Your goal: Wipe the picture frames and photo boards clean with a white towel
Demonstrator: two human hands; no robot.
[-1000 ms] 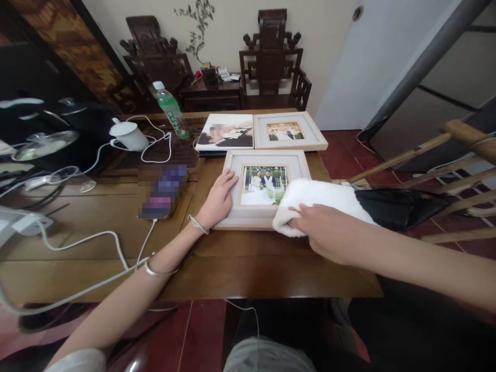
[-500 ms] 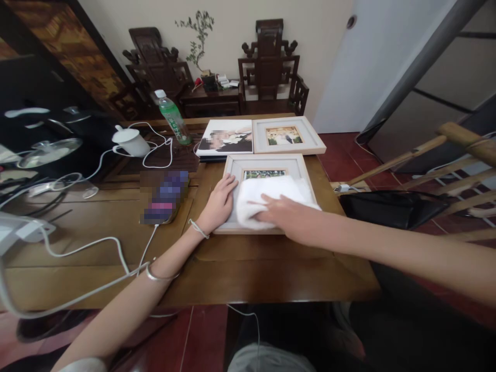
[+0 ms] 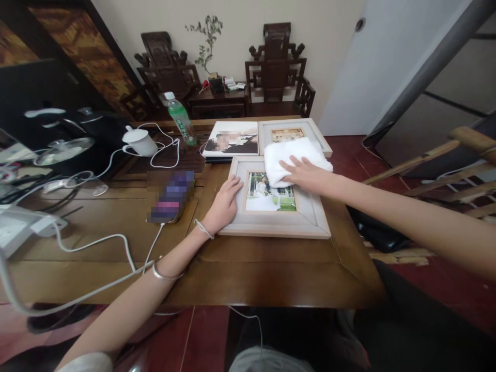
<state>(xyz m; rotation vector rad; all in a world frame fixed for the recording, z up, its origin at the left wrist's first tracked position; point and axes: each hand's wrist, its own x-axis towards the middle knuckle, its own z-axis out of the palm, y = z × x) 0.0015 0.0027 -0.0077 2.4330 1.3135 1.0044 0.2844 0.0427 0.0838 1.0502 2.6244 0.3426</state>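
A picture frame (image 3: 310,222) with a pale wooden border lies flat on the table, a wedding photo (image 3: 267,194) showing in its middle. My left hand (image 3: 225,204) rests on the frame's left edge, its fingers stretched out. Under my right hand (image 3: 304,173) is a folded white towel (image 3: 294,155), gripped and pressed at the upper right of that frame. The towel covers the frame's upper right part and the lower part of a second picture frame (image 3: 323,139) behind it. Beside that one lies a photo panel (image 3: 232,139) on top of a dark item.
Left of the frames a phone (image 3: 170,199) lies on the wooden table (image 3: 248,274), with a charging cable attached. A green bottle (image 3: 182,121), a lidded white cup (image 3: 139,140) and a power strip (image 3: 23,227) stand farther left among loose white cables. A wooden chair (image 3: 445,160) is at the right.
My right hand has moved the towel up and to the right, uncovering the wedding photo. My left hand stays on the frame's left edge. The view has shifted slightly.
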